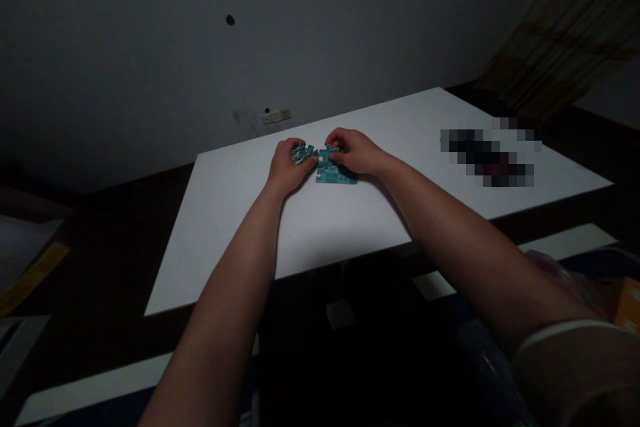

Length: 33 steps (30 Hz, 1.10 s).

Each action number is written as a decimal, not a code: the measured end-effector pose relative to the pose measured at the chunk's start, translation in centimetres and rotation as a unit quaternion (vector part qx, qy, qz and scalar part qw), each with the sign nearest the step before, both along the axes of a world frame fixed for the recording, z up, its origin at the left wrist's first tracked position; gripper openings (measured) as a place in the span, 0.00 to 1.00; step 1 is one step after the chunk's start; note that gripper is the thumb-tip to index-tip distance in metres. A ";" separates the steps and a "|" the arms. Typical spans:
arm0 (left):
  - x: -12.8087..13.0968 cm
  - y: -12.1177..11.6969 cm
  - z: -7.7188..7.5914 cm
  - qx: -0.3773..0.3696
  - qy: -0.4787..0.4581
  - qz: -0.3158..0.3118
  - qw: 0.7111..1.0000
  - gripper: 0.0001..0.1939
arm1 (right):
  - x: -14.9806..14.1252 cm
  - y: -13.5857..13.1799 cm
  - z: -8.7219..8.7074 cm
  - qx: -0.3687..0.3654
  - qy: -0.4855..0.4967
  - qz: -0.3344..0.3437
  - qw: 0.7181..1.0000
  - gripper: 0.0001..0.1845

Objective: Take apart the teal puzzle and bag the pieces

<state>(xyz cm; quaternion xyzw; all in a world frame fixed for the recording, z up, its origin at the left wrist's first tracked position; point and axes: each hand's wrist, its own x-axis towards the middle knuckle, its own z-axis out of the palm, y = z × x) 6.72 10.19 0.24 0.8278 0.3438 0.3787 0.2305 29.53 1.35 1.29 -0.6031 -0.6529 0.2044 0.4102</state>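
A small cluster of joined teal jigsaw pieces (336, 175) lies near the middle of a white board (350, 213). My left hand (286, 167) is curled around a separate teal puzzle piece (303, 153) and presses it against the cluster's left edge. My right hand (355, 151) is closed on the cluster's upper part, fingers pinching it from the right. Both forearms reach out over the board's near edge. The two hands nearly touch above the pieces.
A blurred dark patch (487, 157) lies on the board's right side. A grey wall (250, 27) with a small socket plate (276, 116) stands behind. A woven blind (565, 33) hangs at upper right. Yellow strip (30, 277) lies far left; orange object (627, 303) at right.
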 end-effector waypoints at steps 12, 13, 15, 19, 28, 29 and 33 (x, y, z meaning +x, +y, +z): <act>0.0 -0.1 0.0 -0.008 -0.004 -0.020 1.000 0.23 | -1.2 -0.5 0.7 0.023 0.004 -0.014 1.000 0.21; 0.0 -0.1 0.0 -0.006 -0.006 -0.017 1.000 0.22 | -0.8 -0.6 0.8 0.022 -0.021 -0.029 0.999 0.21; 0.0 0.0 -0.1 -0.004 -0.009 -0.005 1.000 0.21 | 0.0 -0.9 1.1 0.013 -0.083 -0.023 0.996 0.21; 0.0 0.3 -0.3 -0.004 -0.011 0.020 1.000 0.20 | 0.6 -1.3 0.9 -0.024 -0.178 0.093 0.979 0.26; 0.0 0.7 -0.4 -0.019 -0.026 0.019 0.999 0.20 | -0.9 -1.0 0.2 -0.033 -0.176 0.102 0.979 0.22; 0.0 0.7 -0.4 -0.024 -0.026 0.018 0.999 0.20 | -0.9 -1.0 0.3 -0.029 -0.171 0.084 0.981 0.21; -0.2 0.7 -0.3 -0.037 -0.021 0.004 0.999 0.20 | -1.1 -1.1 0.5 -0.009 -0.125 0.037 0.991 0.16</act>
